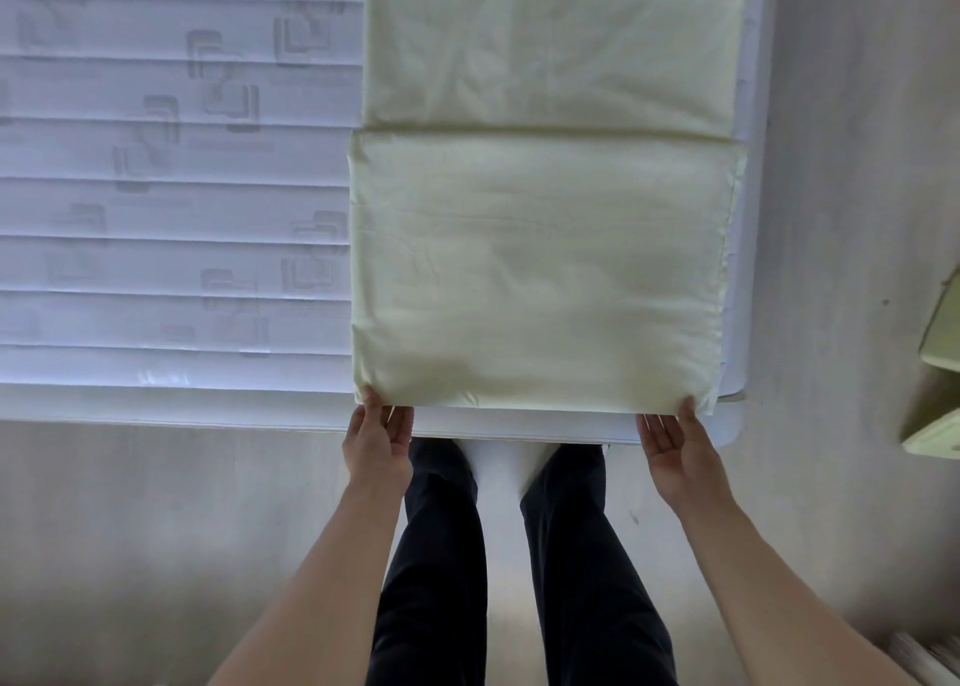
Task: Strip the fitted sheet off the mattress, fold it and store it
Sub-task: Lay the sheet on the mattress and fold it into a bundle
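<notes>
The pale yellow-green fitted sheet (pixel 540 269) lies on the white quilted mattress (pixel 171 176) as a long folded strip along its right side. The strip's near part is doubled over, with a fold edge across the middle. My left hand (pixel 378 438) pinches the near left corner, thumb on top of the cloth. My right hand (pixel 675 451) pinches the near right corner in the same way, palm turned up. Both corners sit at the mattress's near edge.
I stand at the mattress's near edge, my dark trouser legs (pixel 441 555) against its side. Pale wood floor runs to the right and left of me. A pale green object (pixel 935 373), cut off by the frame, sits at the right edge.
</notes>
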